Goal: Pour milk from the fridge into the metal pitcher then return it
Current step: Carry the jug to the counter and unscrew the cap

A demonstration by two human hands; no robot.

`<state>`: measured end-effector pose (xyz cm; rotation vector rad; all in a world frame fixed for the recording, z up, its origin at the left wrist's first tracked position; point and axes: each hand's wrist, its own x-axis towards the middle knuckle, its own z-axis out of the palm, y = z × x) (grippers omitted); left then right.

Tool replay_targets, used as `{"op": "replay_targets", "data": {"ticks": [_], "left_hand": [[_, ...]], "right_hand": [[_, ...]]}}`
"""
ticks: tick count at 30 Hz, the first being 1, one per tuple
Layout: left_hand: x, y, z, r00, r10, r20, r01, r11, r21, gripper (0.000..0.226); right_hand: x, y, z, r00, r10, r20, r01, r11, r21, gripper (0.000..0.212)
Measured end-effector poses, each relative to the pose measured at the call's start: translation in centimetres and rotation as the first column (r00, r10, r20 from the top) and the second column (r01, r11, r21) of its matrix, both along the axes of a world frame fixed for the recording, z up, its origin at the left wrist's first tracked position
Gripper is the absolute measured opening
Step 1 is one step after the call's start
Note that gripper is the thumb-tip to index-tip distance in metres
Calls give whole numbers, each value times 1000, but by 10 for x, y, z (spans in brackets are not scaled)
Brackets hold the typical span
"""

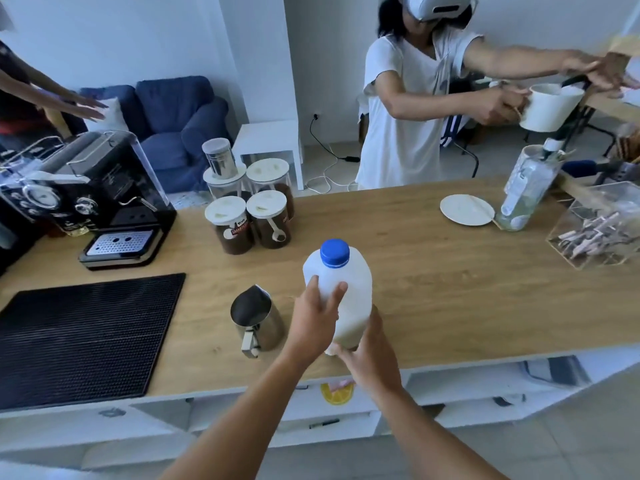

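A translucent white plastic milk bottle (341, 282) stands upright over the near edge of the long light-wood counter (450, 289), its blue screw cap (334, 251) on and milk filling only its lower part. The left hand (317, 320) grips the bottle's upper body from the left, with its fingers (312, 285) spread apart and curled onto the plastic. The right hand (372, 358) wraps round the base from the near right. Whether the base touches the wood cannot be told.

Just left of the bottle, apart from it, stands the shiny metal pitcher (258, 317), spout pointing far and handle near. A black ribbed rubber mat (83, 334) lies at the near left, with a black espresso machine (86, 188) beyond it. Glass jars of ground coffee with white lids (232, 226) cluster at the far edge. A round white plate (465, 209) lies at the far right. Behind the counter a person in a white shirt (408, 116) holds a white mug (550, 105).
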<state>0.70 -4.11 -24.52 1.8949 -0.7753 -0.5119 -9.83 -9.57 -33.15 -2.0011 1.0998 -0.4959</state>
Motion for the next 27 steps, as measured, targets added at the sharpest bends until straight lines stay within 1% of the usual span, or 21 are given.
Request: {"op": "replay_targets", "data": {"ticks": [1,3,4,5,7,9,10,12,13,14,16,18,20,24,27], "left_hand": [[3,-1,-3,1000,1,-5,-1,1000,-13,41],[7,1,-11,1000,-4,-7,4,1000,-1,40],[10,3,-16,1000,-3,-15,3,1000,8,43],[12,5,-19,1000,0,-23,0,1000,12,46],[13,5,-21,1000,-5,-27,6,1000,9,48],[11,2,-23,1000,6,-1,-6,1000,-7,47],[9,1,-24,1000,17,13,-16,1000,-23,45],[8,1,-24,999,15,32,-13,998,-53,43],[8,1,-24,999,12,42,-10,998,-59,43],[8,2,-23,999,12,45,-9,997,-71,43],[8,2,-21,999,15,48,-10,995,-102,44],[4,5,-20,999,22,46,-16,993,-119,44],[1,9,-21,999,21,45,-15,992,-125,43],[8,15,-22,996,-16,92,25,995,-100,44],[10,15,-23,993,-50,108,60,994,-92,44]], "right_hand": [[-2,-7,-1,999,41,-8,-41,999,12,84],[-9,-25,0,990,138,-22,-137,990,39,56],[-14,-36,3,984,173,-48,-173,985,18,44],[-17,-46,6,982,172,-82,-173,985,-17,36],[-20,-64,22,995,65,-73,-71,994,-83,33],[-20,-71,50,998,-57,14,58,991,-123,35],[-16,-71,68,994,-84,76,94,985,-141,33],[-4,-63,108,984,-44,172,80,975,-208,30],[5,-59,126,985,2,170,39,970,-238,31],[13,-54,142,991,37,129,-1,963,-271,33],[30,-46,163,998,52,-27,-58,940,-336,44],[43,-34,174,979,1,-202,-83,914,-398,53],[51,-24,178,943,-32,-331,-125,889,-440,55],[61,-14,185,907,-54,-418,-187,837,-514,50],[63,-16,194,864,-15,-503,-290,803,-521,51]]}}
